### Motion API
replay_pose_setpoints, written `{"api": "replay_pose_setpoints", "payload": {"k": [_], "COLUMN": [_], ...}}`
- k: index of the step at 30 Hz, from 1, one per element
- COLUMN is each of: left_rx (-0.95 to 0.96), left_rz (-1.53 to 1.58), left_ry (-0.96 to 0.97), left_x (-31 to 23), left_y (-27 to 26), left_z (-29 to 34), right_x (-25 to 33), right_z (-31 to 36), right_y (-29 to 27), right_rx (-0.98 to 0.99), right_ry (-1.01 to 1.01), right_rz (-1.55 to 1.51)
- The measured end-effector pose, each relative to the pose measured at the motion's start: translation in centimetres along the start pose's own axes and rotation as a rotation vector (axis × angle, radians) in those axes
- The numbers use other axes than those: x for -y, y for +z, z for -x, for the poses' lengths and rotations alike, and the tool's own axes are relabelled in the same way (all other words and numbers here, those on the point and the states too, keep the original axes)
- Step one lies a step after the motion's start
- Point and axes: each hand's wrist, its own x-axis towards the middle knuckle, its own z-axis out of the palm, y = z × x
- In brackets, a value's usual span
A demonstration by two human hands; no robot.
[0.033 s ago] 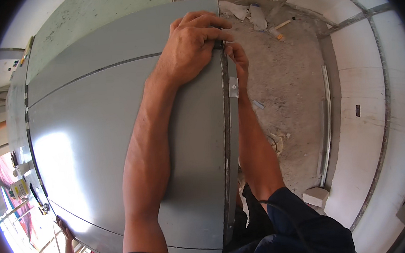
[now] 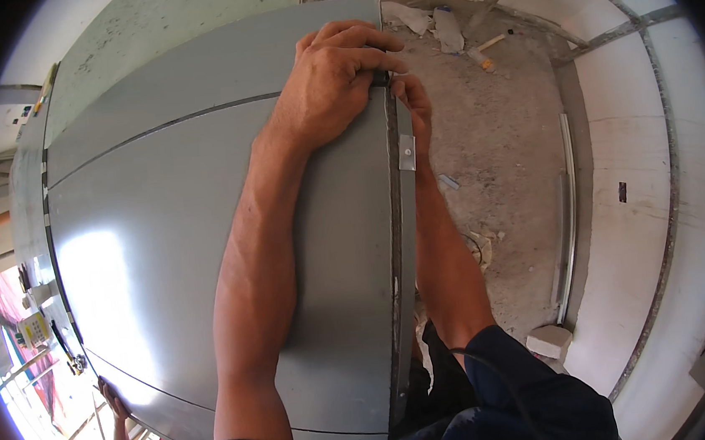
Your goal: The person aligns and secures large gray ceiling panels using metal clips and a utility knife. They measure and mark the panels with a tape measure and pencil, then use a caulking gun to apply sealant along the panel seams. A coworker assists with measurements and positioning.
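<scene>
A large smooth grey metal panel, like a door leaf with thin grooves across it, fills the middle and left. My left hand rests over its upper right edge, fingers bent, the index and middle fingers reaching past the edge. Beneath them a small dark piece shows; its kind is hidden. On the far side of that edge, my right hand is curled close below the left one, its fingertips against the edge; what they hold cannot be made out. A small metal plate with a screw sits on the edge below.
Another person's hand touches the panel's lower left. A concrete floor with rubble lies right. A hammer-like tool, a long metal strip and a pale block lie there. A white wall stands beyond.
</scene>
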Motion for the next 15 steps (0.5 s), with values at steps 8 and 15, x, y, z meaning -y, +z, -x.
{"api": "replay_pose_setpoints", "payload": {"k": [8, 15], "left_rx": [-0.003, 0.028], "left_rz": [0.0, 0.001], "left_ry": [0.005, -0.009], "left_x": [1.0, 1.0], "left_y": [0.2, 0.0], "left_z": [-0.8, -0.9], "right_x": [0.0, -0.6], "right_z": [-1.7, -1.9], "right_y": [-0.1, -1.3], "right_rx": [0.043, 0.14], "right_ry": [-0.018, -0.049], "right_rz": [0.01, 0.05]}}
